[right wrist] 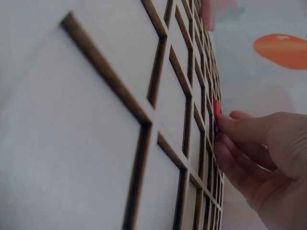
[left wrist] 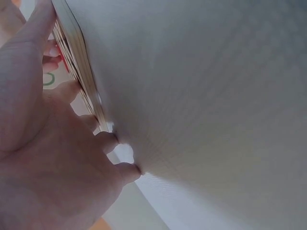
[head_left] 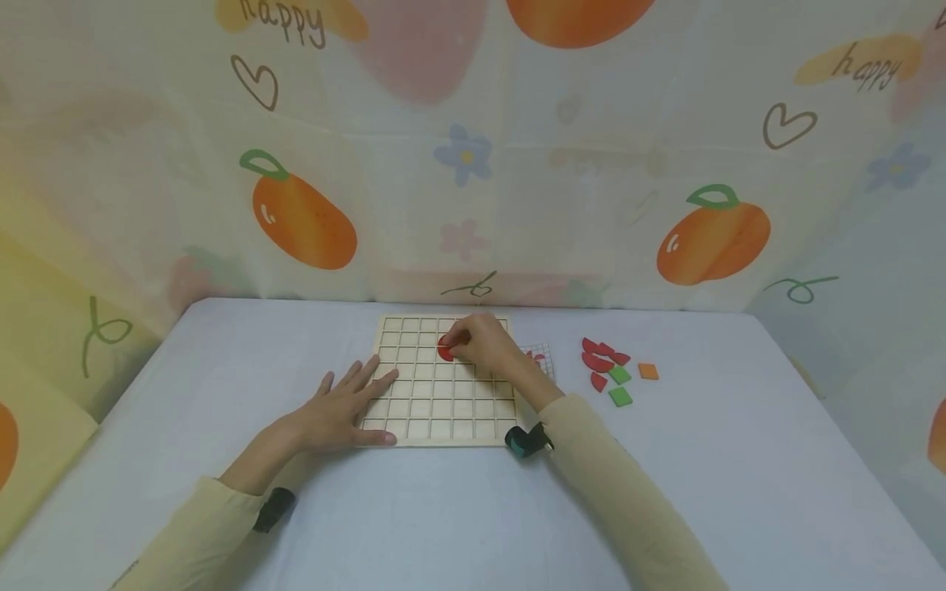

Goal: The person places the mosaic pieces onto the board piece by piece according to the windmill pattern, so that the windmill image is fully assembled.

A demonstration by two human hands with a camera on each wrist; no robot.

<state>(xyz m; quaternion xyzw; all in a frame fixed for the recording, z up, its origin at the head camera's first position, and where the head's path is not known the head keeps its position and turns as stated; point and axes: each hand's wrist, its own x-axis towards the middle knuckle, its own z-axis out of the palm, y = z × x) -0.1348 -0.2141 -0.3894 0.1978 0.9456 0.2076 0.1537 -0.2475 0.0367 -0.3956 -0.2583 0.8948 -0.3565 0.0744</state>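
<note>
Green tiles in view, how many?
2, both right of the board: the far tile, left of the orange tile; the near tile, lower in the head view. Any under the right hand would be hidden.

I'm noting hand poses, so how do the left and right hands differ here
The left hand is spread, while the right hand pinches a red piece. The left hand rests at the left edge of the grid board; the right hand is over its far part. Both are bare.

The patterned backdrop (head_left: 517, 205) reads "happy" twice.
</note>
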